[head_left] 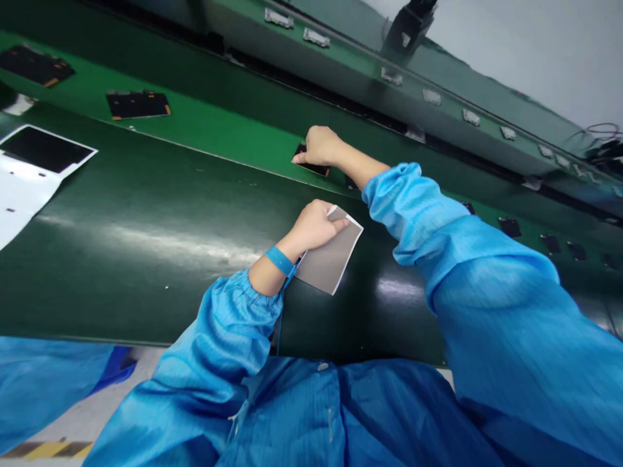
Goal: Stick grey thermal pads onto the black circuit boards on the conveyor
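My left hand (316, 227) is closed on a thin grey rectangular sheet (328, 259) with white edges, its thumb lying on top. The sheet is tilted over the dark green bench. Farther forward, my right hand (321, 146) reaches over the bright green strip. Its fingers are curled, and the thumb presses a flat black panel (314, 168) that has a small orange mark at one corner. The hand hides much of that panel. A blue band (281, 261) with a cord circles my left wrist.
More black panels (139, 105) lie along the green strip (209, 133) to both sides. At the left of the bench (160, 259) is a white sheet (24, 194) with a black rectangle on it. Small pale parts (316, 37) line the raised shelf behind.
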`<state>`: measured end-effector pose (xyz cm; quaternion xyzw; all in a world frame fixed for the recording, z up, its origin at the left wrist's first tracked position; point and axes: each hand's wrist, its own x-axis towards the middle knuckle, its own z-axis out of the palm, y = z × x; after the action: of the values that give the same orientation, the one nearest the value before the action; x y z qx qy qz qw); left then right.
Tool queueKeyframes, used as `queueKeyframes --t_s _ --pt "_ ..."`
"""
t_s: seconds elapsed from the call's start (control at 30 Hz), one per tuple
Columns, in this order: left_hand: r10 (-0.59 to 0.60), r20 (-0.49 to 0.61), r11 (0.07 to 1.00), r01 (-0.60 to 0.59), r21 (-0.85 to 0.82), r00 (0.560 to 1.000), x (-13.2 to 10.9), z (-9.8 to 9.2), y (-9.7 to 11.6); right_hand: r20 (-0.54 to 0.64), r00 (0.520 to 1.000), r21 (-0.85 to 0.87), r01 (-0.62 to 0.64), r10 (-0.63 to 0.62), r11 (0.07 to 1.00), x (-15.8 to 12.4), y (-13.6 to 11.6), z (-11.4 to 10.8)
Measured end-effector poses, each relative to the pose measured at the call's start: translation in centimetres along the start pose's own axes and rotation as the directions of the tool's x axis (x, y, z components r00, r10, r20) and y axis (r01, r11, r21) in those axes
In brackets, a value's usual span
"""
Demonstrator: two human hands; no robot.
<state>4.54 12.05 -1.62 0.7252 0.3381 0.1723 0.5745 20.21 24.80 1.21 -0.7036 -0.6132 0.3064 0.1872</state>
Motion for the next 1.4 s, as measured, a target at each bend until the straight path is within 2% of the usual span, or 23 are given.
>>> queueKeyframes --t_s 0.07,0.1,0.13,0.23,0.3,0.37,0.43,0.57,0.7,0.9,1.03,1.13,1.2,1.3,1.4 --pt "-0.002 -0.012 0.998 0.001 -0.055 1.0 0.2 0.0 -0.2 -0.174 0.984 -0.11 0.025 -0.044 0.994 -3.8 1.4 -0.6" --pt "-0.001 -0.021 0.997 0.0 -0.077 1.0 0.3 0.0 -0.3 -0.211 0.976 -0.067 0.05 -0.063 0.997 -6.1 2.2 -0.6" --pt "-0.001 -0.032 0.996 -0.002 -0.092 0.999 0.3 0.0 -0.4 -0.219 0.973 0.02 0.077 -0.071 0.997 -8.7 3.0 -0.6" --pt "-0.001 -0.063 0.994 -0.006 -0.106 0.998 0.4 0.2 -0.6 -0.136 0.986 0.267 0.132 -0.098 0.955 -15.5 5.7 0.3" --pt "-0.003 -0.081 0.994 -0.006 -0.109 0.997 0.3 0.3 -0.6 -0.166 0.981 0.362 0.152 -0.097 0.92 -18.4 7.1 1.3" --pt "0.004 -0.112 0.992 -0.018 -0.124 0.994 0.1 0.4 -0.5 -0.244 0.966 0.405 0.177 -0.081 0.897 -19.8 7.8 2.2" --pt "0.007 -0.139 0.985 -0.031 -0.17 0.99 -0.1 0.3 -0.2 -0.31 0.947 0.388 0.205 -0.083 0.899 -20.1 7.9 2.7" --pt "-0.04 -0.154 0.974 0.005 -0.226 0.987 -0.3 0.2 0.0 -0.368 0.92 0.254 0.238 -0.134 0.938 -19.8 7.3 2.7" --pt "-0.047 -0.173 0.986 0.018 -0.168 0.984 -0.4 0.3 -0.2 -0.378 0.904 0.159 0.277 -0.201 0.947 -20.0 6.9 2.9" --pt "-0.014 -0.203 0.995 -0.007 -0.104 0.979 -0.4 0.6 -0.2 -0.42 0.877 0.074 0.288 -0.232 0.955 -20.5 6.4 3.5" --pt "-0.022 -0.183 0.991 -0.002 -0.131 0.983 -0.4 0.7 -0.1 -0.472 0.872 0.167 0.235 -0.131 0.958 -20.5 6.2 3.5" --pt "-0.022 -0.159 0.99 0.0 -0.14 0.987 -0.4 0.8 -0.1 -0.437 0.899 0.262 0.173 -0.044 0.949 -20.2 6.2 3.5" --pt "-0.019 -0.147 0.989 -0.003 -0.148 0.989 -0.4 0.9 0.0 -0.407 0.913 0.267 0.153 -0.032 0.951 -20.1 6.3 3.6" --pt "-0.022 -0.129 0.986 0.0 -0.165 0.991 -0.5 0.9 -0.1 -0.445 0.89 0.181 0.2 -0.101 0.963 -20.1 6.5 4.1" --pt "-0.021 -0.111 0.981 -0.001 -0.193 0.994 -0.4 0.9 -0.2 -0.49 0.821 -0.008 0.334 -0.294 0.943 -20.5 6.7 4.5"
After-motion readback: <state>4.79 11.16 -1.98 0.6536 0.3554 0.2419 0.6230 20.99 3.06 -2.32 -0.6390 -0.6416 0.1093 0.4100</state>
